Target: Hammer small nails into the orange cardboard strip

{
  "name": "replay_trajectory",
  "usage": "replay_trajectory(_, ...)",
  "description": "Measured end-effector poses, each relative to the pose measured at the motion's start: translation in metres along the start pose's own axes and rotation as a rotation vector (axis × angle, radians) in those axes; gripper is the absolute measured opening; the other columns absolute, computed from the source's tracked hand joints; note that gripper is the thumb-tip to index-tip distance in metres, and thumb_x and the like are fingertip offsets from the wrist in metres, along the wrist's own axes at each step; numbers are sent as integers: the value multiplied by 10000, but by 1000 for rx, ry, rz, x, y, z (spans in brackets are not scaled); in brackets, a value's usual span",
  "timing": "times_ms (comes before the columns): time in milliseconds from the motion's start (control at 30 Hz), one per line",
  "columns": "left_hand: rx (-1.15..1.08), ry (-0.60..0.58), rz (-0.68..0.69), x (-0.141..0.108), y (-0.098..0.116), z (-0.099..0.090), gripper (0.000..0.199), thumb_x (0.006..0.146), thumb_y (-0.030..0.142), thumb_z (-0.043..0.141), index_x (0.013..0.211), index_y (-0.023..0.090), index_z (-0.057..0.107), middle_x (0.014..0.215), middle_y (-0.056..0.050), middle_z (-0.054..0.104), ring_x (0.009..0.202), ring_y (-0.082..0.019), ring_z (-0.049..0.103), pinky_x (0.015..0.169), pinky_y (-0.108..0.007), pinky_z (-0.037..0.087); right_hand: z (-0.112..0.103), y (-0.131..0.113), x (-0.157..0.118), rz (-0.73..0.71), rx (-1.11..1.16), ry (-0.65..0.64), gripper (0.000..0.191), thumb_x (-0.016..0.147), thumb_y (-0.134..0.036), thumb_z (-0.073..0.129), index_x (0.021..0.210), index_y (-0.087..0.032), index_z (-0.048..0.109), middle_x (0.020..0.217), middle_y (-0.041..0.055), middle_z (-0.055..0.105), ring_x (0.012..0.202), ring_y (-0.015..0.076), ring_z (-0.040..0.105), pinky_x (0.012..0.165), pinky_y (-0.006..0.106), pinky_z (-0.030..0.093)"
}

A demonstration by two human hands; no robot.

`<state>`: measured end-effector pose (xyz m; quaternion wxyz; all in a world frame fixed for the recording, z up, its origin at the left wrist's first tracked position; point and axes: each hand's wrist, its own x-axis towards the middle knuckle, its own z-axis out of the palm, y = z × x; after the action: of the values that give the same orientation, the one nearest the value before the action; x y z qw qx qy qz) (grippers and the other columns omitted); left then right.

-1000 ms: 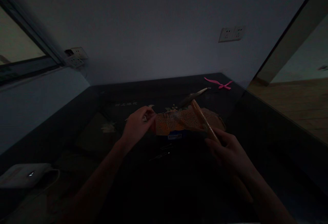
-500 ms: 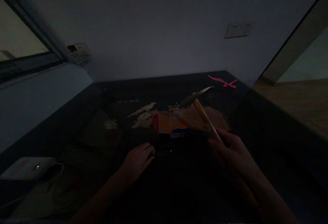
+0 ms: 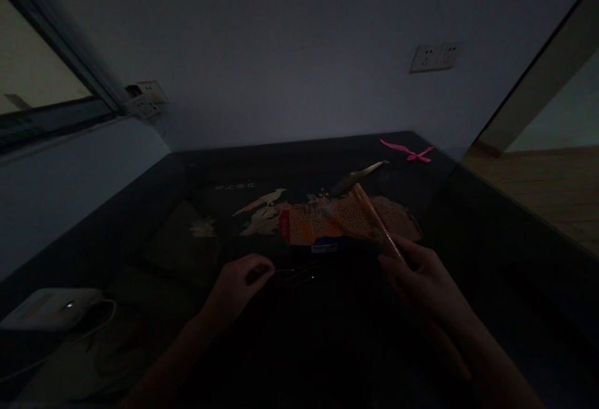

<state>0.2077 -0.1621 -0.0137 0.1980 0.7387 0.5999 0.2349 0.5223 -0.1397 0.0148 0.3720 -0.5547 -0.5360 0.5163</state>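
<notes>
My left hand (image 3: 241,281) pinches a thin metal nail (image 3: 284,270) between thumb and fingertips, just above the dark tabletop. Several more loose nails (image 3: 303,280) lie right beside it. My right hand (image 3: 423,272) is closed around a light wooden stick (image 3: 374,212), like a tool handle, slanting up to the left. Past the hands lies a flat orange piece with dark dots (image 3: 311,225), with a red left end and a blue label (image 3: 325,247). A few thin dark pins (image 3: 310,207) appear to stand upright on it. Dim light hides finer detail.
Behind the orange piece lies a long tool (image 3: 358,177), its kind unclear. A pink ribbon-like strip (image 3: 407,150) is at the back right corner. A white device (image 3: 53,309) with a cable sits at the left. The table (image 3: 281,159) meets walls at the back and left.
My left hand has shifted slightly left and turned; its fingers now pinch a nail taken from the loose ones. My right hand and the stick have barely moved.
</notes>
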Motion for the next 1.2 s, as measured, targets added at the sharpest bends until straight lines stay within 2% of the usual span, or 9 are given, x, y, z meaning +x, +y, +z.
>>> replay_trajectory(167,-155,192,10,11,9,-13,111,780,277,577,837,197,629,856,-30,688,779,-168,659,745,-278,529,0,1,0,-29,-21,11,540,724,-424,623,1183,-144,564,543,-58,469,384,83,432,329,187,346)
replay_trajectory(333,-372,243,-14,25,17,-19,124,772,273,580,860,187,596,859,-45,708,836,-190,680,780,-298,553,0,-1,0,-17,-20,-14,544,735,-426,609,1191,-137,542,530,-67,442,389,89,422,333,197,335)
replay_trajectory(567,-486,359,-28,41,27,-21,198,687,322,677,802,182,599,811,-52,699,793,-209,686,788,-331,569,-1,1,1,-32,-12,-10,535,728,-419,614,1181,-141,556,551,-65,455,405,84,419,356,195,330)
replay_trajectory(700,-548,366,-13,47,29,-20,306,627,375,737,825,171,623,1042,-90,679,818,-216,683,780,-351,580,0,0,0,-16,-6,-12,530,731,-417,609,1184,-147,555,531,-72,442,390,81,408,347,191,324)
replay_trajectory(800,-615,361,-15,50,28,-18,293,604,354,761,788,160,642,1205,-102,610,930,-244,662,808,-369,572,0,-2,-1,-19,-13,-6,536,720,-412,615,1174,-133,563,547,-60,460,403,84,415,349,192,329)
replay_trajectory(900,-697,342,-29,53,26,-13,237,638,322,747,775,147,664,1194,-108,621,1061,-274,607,880,-391,536,0,-1,-1,-37,-43,-12,544,731,-412,608,1194,-132,555,566,-46,483,424,91,430,355,193,335)
replay_trajectory(1000,-762,340,-39,55,23,-9,225,712,302,699,877,149,688,1173,-108,637,1111,-258,578,958,-390,480,0,0,-1,-57,-83,-5,535,744,-407,594,1199,-128,558,567,-43,486,424,95,433,360,200,345)
replay_trajectory(1100,-816,308,-56,56,20,-7,283,740,274,682,1002,167,674,1171,-98,641,1113,-234,577,981,-371,458,2,0,-1,-76,-93,-3,497,755,-390,587,1184,-139,572,581,-39,491,433,94,436,369,201,357)
replay_trajectory(1200,-868,306,-95,56,19,-7,380,690,246,724,1056,172,655,1201,-101,623,1123,-240,569,976,-375,456,3,-1,-2,-87,-86,1,463,751,-377,594,1146,-136,596,619,-25,513,471,97,459,382,191,363)
